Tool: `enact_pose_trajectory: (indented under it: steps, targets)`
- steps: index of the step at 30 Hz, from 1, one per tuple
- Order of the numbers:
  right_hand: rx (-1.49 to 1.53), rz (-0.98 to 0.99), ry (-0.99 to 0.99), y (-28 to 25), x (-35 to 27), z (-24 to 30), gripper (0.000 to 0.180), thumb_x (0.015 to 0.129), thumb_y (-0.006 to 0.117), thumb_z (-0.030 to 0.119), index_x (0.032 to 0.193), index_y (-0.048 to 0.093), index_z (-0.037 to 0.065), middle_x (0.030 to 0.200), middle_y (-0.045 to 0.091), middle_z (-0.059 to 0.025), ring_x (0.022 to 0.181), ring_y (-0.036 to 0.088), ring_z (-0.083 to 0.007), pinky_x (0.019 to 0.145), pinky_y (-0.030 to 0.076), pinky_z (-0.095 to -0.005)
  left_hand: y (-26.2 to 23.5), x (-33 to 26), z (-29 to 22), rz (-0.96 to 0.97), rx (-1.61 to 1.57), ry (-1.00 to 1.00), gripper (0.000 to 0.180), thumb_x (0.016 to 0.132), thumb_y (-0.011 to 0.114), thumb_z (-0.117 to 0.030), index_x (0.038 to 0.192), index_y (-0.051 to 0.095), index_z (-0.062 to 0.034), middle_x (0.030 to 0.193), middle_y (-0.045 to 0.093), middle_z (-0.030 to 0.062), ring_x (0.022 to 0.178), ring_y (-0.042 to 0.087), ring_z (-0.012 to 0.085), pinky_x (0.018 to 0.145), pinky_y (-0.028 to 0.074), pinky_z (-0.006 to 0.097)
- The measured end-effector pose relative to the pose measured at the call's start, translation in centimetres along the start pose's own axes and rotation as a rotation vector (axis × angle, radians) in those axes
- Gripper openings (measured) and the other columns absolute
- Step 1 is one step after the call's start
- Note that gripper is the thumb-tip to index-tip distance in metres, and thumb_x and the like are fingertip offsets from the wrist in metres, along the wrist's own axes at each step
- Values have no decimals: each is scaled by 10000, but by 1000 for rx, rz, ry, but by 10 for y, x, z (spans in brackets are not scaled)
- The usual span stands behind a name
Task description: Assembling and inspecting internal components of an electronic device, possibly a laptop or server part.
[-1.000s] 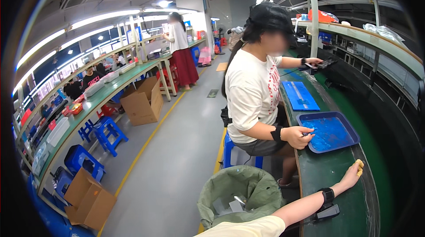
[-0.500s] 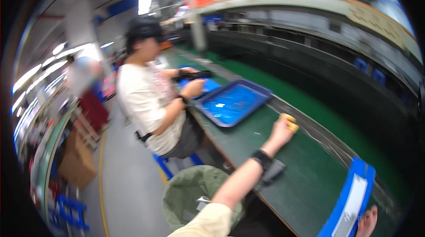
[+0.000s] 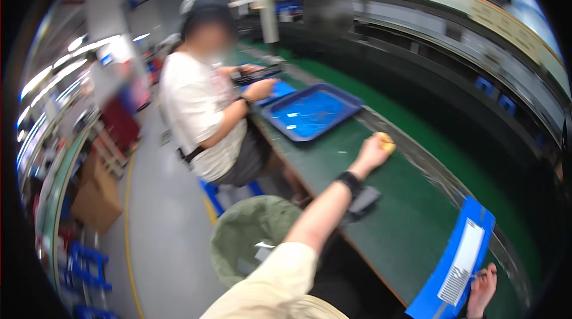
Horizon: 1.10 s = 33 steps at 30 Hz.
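My left hand [image 3: 370, 153], with a black band at its wrist, reaches out over the green worktable and grips a small yellow object [image 3: 386, 142]; its exact kind is blurred. At the lower right, my right hand [image 3: 482, 292] is at the edge of a blue board [image 3: 425, 292]. Its fingers are drawn together at something thin and small that I cannot make out. A white strip [image 3: 471, 238] with rows of small dark marks or parts lies along the board. On the table below my left wrist is a dark grey object [image 3: 364, 202].
A blue tray [image 3: 283, 129] with small parts stands farther along the worktable [image 3: 387, 229]. Beyond it a seated co-worker [image 3: 193, 110] handles a dark object. A bin with a green liner [image 3: 229, 241] stands under my left arm. A dark conveyor-like channel runs along the far side.
The view has tilted down, so things appear higher. My left hand still grips the yellow object over the table. My right hand shows more fully beside the blue board.
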State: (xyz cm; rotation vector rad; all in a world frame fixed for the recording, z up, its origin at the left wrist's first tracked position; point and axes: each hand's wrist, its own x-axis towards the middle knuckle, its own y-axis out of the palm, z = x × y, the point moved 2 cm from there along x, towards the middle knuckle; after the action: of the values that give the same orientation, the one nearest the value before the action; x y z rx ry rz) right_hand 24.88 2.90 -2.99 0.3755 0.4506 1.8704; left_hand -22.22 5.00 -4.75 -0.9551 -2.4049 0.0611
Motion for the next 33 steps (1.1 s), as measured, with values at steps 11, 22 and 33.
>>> enact_pose_trajectory:
  steps: [11, 22, 33]
  targets:
    - [-121, 113, 22, -27, 22, 0, 283, 768, 426, 161, 993, 491, 2, 838, 515, -142, 737, 471, -228, 675, 351, -305, -14, -44, -35, -67, 52, 98, 178, 624, 543, -102, 739, 441, -12, 725, 488, 158, 706, 500, 299, 610, 407, 343]
    - [1609, 647, 580, 293, 266, -278, 190, 702, 495, 205, 742, 392, 50, 736, 410, -69, 751, 438, -177, 661, 337, -304, -27, -73, -71, -157, 82, -45, 201, 697, 435, -229, 726, 550, -66, 784, 552, 136, 767, 520, 288, 643, 400, 379]
    - [1260, 817, 824, 195, 140, -156, 128, 695, 465, 172, 745, 437, 57, 823, 453, -106, 767, 457, -212, 621, 358, -320, -48, -83, -21, -385, 107, -125, 194, 691, 482, -179, 677, 469, 15, 720, 527, 180, 718, 512, 328, 641, 417, 388]
